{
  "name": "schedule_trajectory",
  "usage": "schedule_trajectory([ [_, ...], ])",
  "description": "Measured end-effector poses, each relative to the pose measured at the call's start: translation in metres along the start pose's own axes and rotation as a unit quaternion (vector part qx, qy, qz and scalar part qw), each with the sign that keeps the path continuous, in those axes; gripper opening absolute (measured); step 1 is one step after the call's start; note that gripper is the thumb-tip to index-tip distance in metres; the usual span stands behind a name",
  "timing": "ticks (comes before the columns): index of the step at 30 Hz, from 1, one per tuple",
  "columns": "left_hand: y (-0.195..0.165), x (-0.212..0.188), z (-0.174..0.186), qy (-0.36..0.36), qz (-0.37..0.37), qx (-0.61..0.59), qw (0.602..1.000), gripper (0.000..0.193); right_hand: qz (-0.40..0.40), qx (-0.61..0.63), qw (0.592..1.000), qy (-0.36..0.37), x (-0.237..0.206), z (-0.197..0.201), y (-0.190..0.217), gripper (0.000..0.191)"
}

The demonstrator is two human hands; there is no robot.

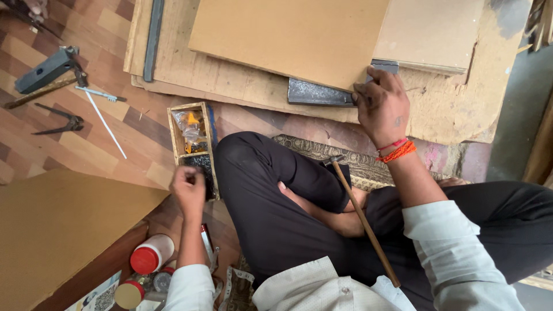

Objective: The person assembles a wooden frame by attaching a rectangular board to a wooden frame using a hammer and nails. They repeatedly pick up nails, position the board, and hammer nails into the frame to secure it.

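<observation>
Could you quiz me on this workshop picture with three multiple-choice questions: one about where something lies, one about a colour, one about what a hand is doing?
1. Where does the hammer lie?
A. across the person's lap
B. in the wooden box
C. on the tan board

2. What colour is the jar's cap?
A. blue
B. red
C. green

3. What is the right hand doing?
A. gripping the hammer
B. hanging in the air
C. pressing on the metal plate at the tan board

Answers: A, its handle crosses the legs; B, the cap is plainly red; C, its fingers rest at the board's edge.
</observation>
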State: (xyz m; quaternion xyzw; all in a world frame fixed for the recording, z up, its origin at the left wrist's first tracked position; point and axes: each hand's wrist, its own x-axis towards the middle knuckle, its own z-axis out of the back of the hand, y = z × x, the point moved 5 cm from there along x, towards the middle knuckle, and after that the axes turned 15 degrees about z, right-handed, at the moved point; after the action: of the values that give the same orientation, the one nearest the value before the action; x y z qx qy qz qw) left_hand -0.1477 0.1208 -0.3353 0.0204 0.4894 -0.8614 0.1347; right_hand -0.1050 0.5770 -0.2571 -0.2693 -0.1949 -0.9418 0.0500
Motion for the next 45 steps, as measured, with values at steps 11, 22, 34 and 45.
schedule_trajectory([
  [11,-0.213,-0.005,-0.191,0.202,-0.300,-0.012,0.932,0.016,-0.009,-0.003,1.000,-0.017,0.005,0.012,0.016,0.015],
  [22,-0.217,-0.027,-0.265,0.236,-0.343,0.072,0.906,0.015,-0.089,0.079,0.964,0.239,-0.093,0.035,0.061,0.083],
  [34,-0.196,-0.020,-0.283,0.216,-0.376,0.118,0.893,0.014,-0.222,0.246,0.942,0.055,-0.140,0.093,0.074,0.078],
  [45,-0.196,-0.021,-0.283,0.233,-0.370,0.119,0.891,0.015,-0.114,0.111,0.987,0.005,-0.129,0.095,0.072,0.046],
])
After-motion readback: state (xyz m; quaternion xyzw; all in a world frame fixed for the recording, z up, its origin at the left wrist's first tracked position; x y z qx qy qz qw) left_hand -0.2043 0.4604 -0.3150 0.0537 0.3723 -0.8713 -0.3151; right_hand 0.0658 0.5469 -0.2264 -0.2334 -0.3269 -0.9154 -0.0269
